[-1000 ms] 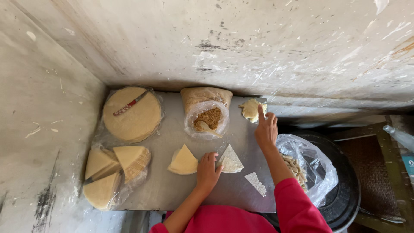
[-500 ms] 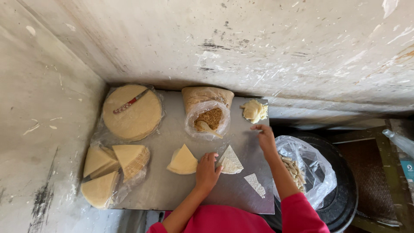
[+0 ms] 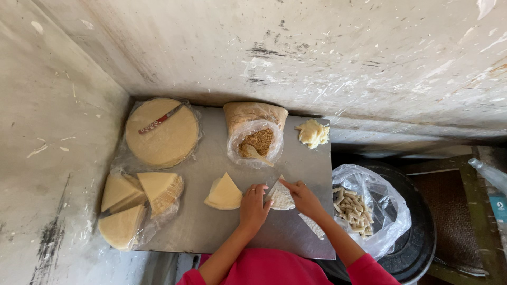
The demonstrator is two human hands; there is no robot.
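A triangular wrapper sheet [image 3: 281, 196] lies on the metal tray [image 3: 211, 232] near its front. My left hand [image 3: 253, 207] presses on the sheet's left edge and my right hand [image 3: 302, 196] rests its fingertips on the sheet's right side. Just left of my left hand sits a small stack of triangular wrappers [image 3: 224, 192]. A lump of pale dough paste [image 3: 312, 133] sits at the tray's back right corner. A bag of brown filling [image 3: 255, 138] with a spoon in it stands at the back middle.
A round stack of wrappers [image 3: 161, 132] with a knife [image 3: 159, 119] on top lies back left. Wedge stacks in plastic [image 3: 138, 203] sit front left. A plastic bag of rolled pieces [image 3: 358, 207] rests on a black pot [image 3: 417, 232] at right. Concrete walls close in behind and left.
My right hand drew back from the dough paste at the tray's back right corner and came down onto the triangular sheet. My left hand stayed on the sheet.
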